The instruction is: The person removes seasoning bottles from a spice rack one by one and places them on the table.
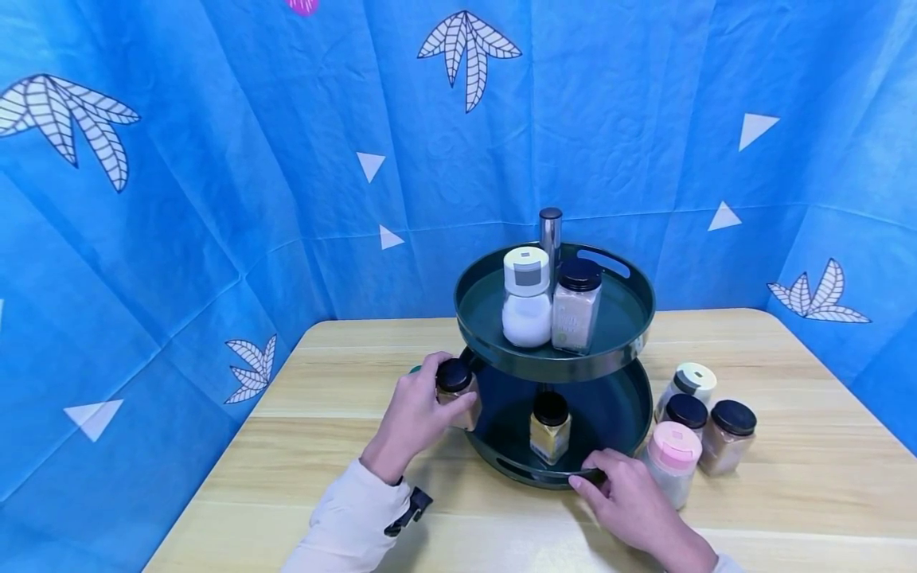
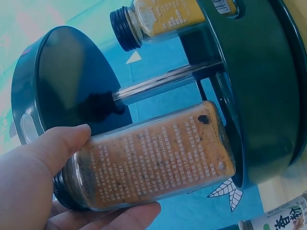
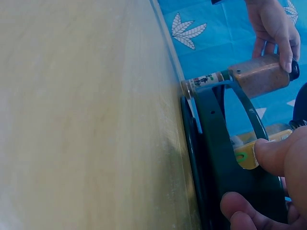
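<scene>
My left hand (image 1: 411, 414) grips a black-lidded spice jar (image 2: 153, 160) of orange-brown powder around its lid end. The jar is at the left rim of the dark green two-tier rack's lower tray (image 1: 609, 426), its base close to the rim in the left wrist view. With thumb and fingers, my right hand (image 1: 637, 501) pinches the front rim of that tray, beside the handle slot. A jar of yellow powder (image 1: 550, 434) stands on the lower tray. On the upper tray (image 1: 473, 306) are a white-lidded shaker (image 1: 528, 298) and a black-lidded jar (image 1: 575, 314).
Right of the rack, a pink-lidded shaker (image 1: 672, 461), a white-lidded one (image 1: 693, 380) and two black-lidded jars, one brown (image 1: 723, 446), stand grouped near my right hand. Another labelled bottle (image 2: 285, 215) stands beyond my left hand. A blue cloth (image 1: 609, 143) hangs behind the wooden table (image 1: 286, 469).
</scene>
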Available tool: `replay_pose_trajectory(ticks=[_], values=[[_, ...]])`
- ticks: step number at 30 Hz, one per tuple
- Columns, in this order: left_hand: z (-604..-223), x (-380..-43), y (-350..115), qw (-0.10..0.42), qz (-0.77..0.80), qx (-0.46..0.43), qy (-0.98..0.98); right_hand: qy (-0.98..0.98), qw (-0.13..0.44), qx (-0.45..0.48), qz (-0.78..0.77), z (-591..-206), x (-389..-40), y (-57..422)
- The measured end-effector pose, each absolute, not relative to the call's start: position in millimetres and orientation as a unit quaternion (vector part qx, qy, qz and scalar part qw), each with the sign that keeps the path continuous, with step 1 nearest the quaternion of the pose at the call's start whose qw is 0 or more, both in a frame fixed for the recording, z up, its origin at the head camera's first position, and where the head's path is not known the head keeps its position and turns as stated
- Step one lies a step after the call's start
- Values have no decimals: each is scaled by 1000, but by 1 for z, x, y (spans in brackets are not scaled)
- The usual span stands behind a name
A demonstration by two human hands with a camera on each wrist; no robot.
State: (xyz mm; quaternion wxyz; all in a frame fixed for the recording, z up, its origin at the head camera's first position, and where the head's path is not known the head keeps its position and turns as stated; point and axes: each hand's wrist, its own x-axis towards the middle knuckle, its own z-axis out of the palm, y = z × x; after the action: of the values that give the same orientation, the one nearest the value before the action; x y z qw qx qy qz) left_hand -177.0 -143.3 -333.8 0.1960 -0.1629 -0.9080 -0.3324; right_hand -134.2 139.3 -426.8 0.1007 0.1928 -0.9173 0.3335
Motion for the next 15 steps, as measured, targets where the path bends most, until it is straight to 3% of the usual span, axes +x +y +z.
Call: replay_pose_trajectory(ticks=[15], values=[[-335, -176, -153, 196, -334, -148, -910, -918, 92, 186, 337, -426, -133, 139]])
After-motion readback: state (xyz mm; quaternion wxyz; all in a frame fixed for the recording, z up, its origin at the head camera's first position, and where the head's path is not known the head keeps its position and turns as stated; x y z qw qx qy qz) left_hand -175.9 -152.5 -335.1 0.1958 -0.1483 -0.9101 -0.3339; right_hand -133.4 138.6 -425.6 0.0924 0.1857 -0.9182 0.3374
